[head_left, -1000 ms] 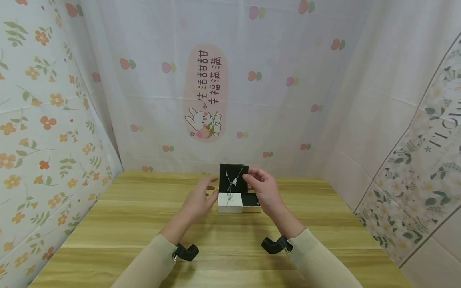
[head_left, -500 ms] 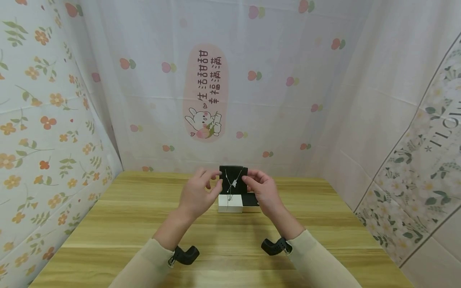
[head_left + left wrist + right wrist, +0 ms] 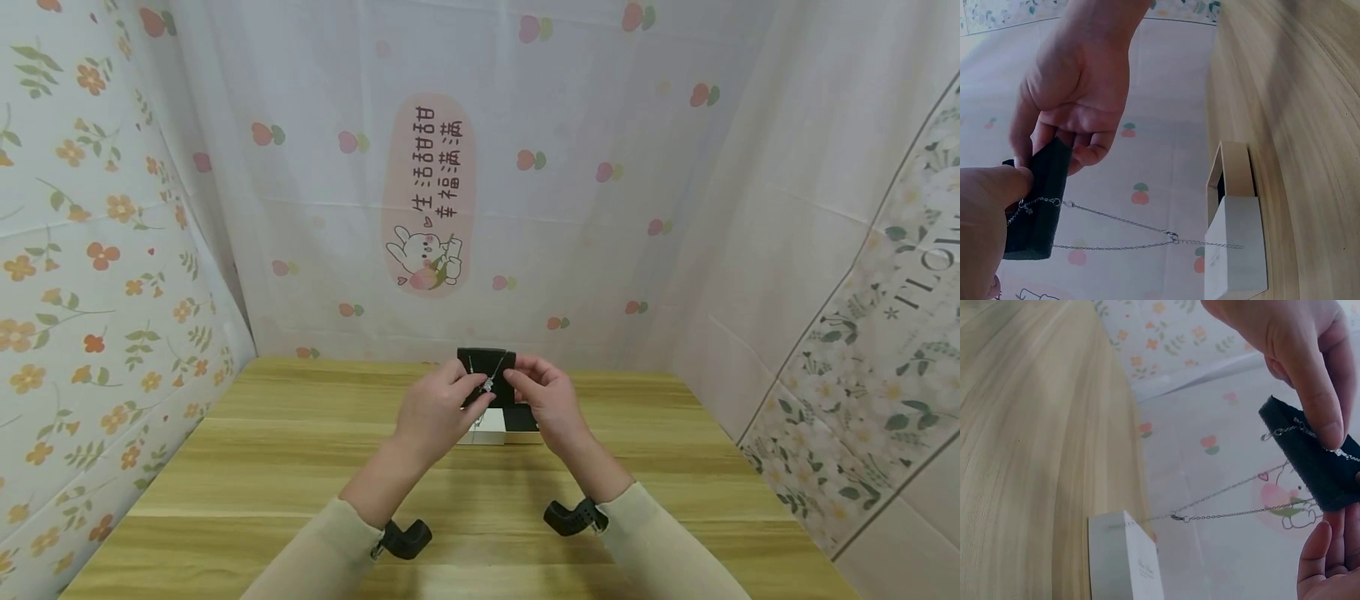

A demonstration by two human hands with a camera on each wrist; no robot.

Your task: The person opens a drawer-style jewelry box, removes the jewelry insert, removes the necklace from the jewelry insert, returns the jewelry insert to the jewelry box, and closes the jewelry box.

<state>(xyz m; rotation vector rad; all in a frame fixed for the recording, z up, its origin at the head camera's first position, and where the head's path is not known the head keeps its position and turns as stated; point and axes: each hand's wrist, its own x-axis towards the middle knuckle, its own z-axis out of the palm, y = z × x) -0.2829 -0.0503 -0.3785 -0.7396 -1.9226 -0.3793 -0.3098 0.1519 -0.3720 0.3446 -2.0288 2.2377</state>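
Observation:
My right hand [image 3: 551, 408] grips the black display pad [image 3: 503, 398] by its right edge, thumb on the front, and holds it tilted up. A fine silver necklace [image 3: 487, 386] with a small sparkly pendant lies across the pad's face. At the pendant, the thumb and forefinger of my left hand [image 3: 435, 410] close together and pinch it; the fingertips partly hide it. In the left wrist view the chain [image 3: 1122, 220] loops below the pad to a clasp, its tail hanging in front of the white box lid [image 3: 1235, 250].
Beside the white lid stands the box's open tray [image 3: 1238, 172] with a dark inside. Both rest on the wooden table [image 3: 300, 467] near its back edge. Printed cloth [image 3: 585, 208] hangs behind and along both sides.
My left hand has moved up and to the right, from beside the pad's left edge to the pendant. The right hand keeps hold of the pad, which has sunk slightly.

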